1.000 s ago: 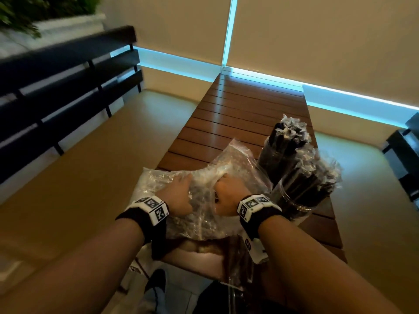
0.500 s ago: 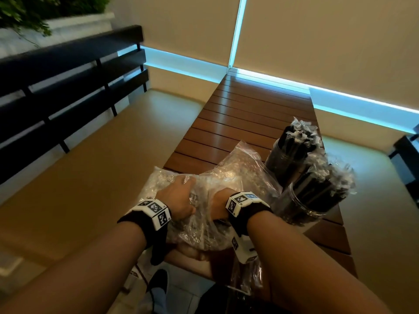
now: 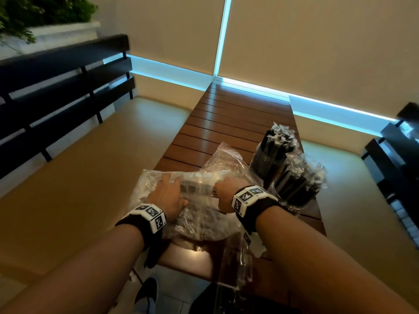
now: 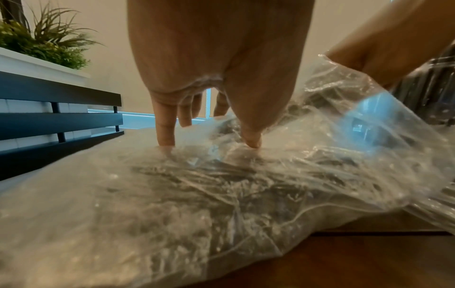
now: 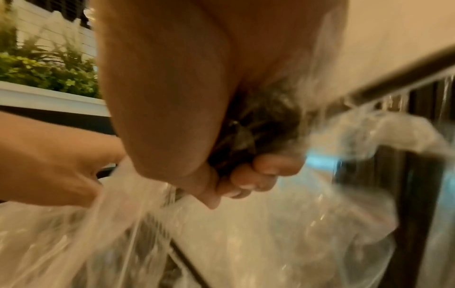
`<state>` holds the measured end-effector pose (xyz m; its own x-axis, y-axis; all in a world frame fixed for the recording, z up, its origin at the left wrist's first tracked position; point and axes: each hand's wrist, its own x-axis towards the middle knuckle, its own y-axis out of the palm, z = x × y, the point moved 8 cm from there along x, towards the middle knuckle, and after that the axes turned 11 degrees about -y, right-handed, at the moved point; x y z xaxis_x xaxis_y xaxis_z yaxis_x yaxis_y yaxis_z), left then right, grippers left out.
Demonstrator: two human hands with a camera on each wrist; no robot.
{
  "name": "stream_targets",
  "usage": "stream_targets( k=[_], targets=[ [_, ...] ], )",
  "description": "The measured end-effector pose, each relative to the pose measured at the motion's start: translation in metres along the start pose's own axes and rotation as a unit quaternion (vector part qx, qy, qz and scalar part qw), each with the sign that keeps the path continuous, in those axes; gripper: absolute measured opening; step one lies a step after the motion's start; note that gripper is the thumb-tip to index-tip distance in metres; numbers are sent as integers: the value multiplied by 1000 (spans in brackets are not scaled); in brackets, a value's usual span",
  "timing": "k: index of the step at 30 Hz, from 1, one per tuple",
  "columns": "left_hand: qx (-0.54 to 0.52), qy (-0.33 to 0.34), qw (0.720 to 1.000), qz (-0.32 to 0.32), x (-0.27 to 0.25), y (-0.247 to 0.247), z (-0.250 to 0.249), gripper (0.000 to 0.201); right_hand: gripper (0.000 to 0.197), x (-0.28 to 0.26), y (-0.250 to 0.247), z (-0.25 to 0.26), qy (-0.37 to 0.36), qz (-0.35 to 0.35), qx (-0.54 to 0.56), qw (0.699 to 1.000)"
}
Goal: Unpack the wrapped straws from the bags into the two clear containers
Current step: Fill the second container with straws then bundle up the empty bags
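Observation:
A crumpled clear plastic bag lies at the near end of the slatted wooden table; dark wrapped straws show dimly through it. My left hand presses down on the bag with straight, spread fingers. My right hand is clenched in a fist around a bunch of the bag's plastic. Right of the hands stand two clear containers, the far one and the near one, both packed with black wrapped straws.
A second clear bag hangs over the table's near edge under my right forearm. A beige bench with a dark slatted back runs along the left, a planter above it. Dark furniture stands at the right.
My hands, clenched close together on the bag before, have drawn apart. The left hand has gone from gripping to pressing flat; the right still grips the plastic.

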<state>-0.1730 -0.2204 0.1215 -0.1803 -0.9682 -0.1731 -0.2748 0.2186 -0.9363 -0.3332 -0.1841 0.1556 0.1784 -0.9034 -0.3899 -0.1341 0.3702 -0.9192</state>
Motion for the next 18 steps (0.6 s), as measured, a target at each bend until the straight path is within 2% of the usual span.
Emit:
stream_targets(
  k=[2,4,8,11,13,15,16,17,18],
  targets=[
    [17,-8,1000,2,5,3,0,70,27,-25,-28,-8,13,-41,-45,998],
    [26,-9,1000,8,11,6,-2,67,22,-53,-60,-13,13,-63,-108,992],
    [59,-16,998,12,16,10,-7,61,23,-102,-117,-27,43,-36,-188,981],
    [81,-51,995,-37,9,-3,-12,51,27,-132,-144,-42,77,-36,-194,977],
    [99,-53,992,-62,1,-22,-26,58,26,-150,-160,-52,102,-65,-181,976],
    [34,-13,998,-51,-6,-47,-53,68,26,-162,-174,-56,115,-131,-139,975],
    [-33,27,998,-35,-10,-60,-71,69,24,-165,-177,-56,119,-175,-106,972],
    [-117,77,990,-5,-16,-75,-92,68,21,-166,-176,-56,119,-219,-68,966],
    [-214,123,968,42,-24,-90,-113,63,20,-165,-172,-53,113,-255,-32,960]
  ],
)
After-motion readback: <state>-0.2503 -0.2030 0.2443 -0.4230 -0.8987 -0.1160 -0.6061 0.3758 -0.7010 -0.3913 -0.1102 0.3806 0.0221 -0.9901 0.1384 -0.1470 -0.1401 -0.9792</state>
